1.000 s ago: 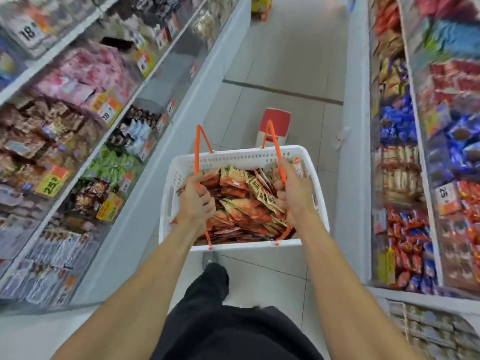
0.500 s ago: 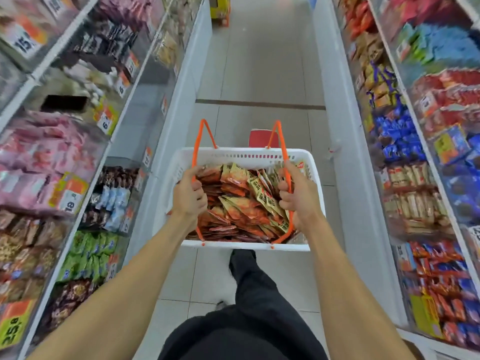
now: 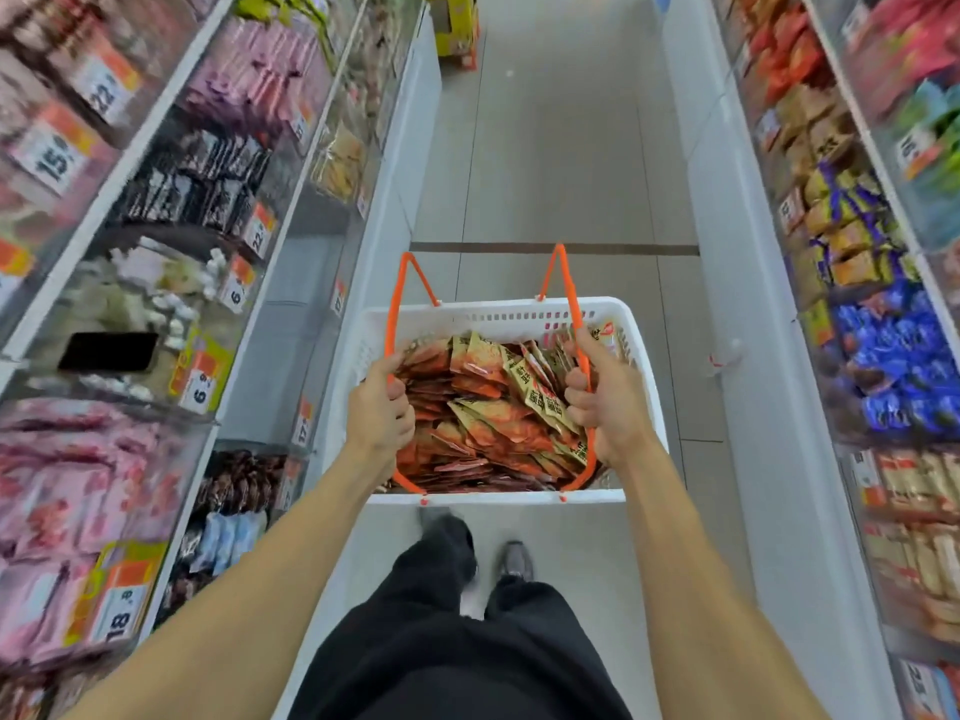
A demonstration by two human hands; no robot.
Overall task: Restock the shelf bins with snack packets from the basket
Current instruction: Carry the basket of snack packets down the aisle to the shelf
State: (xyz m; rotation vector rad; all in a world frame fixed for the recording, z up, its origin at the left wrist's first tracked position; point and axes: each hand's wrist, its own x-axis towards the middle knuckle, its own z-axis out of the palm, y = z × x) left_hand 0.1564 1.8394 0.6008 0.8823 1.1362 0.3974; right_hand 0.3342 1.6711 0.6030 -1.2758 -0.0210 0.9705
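Observation:
I carry a white plastic basket (image 3: 519, 314) in front of me at waist height. It is heaped with several orange and tan snack packets (image 3: 488, 413). My left hand (image 3: 379, 413) grips the left orange handle (image 3: 397, 293). My right hand (image 3: 605, 397) grips the right orange handle (image 3: 569, 288). Shelf bins with clear fronts (image 3: 171, 283) line the left side, and more bins (image 3: 872, 324) line the right side, all holding packets.
A narrow tiled aisle (image 3: 561, 163) runs ahead between white shelf bases. A black phone (image 3: 109, 351) lies on a left bin. A yellow and orange display (image 3: 457, 28) stands at the far end. My legs and shoes (image 3: 514, 561) are below the basket.
I have walked forward along the aisle, so the shelves slid back past me. The red stool seen ahead is now out of sight. Both hands keep their grip on the handles.

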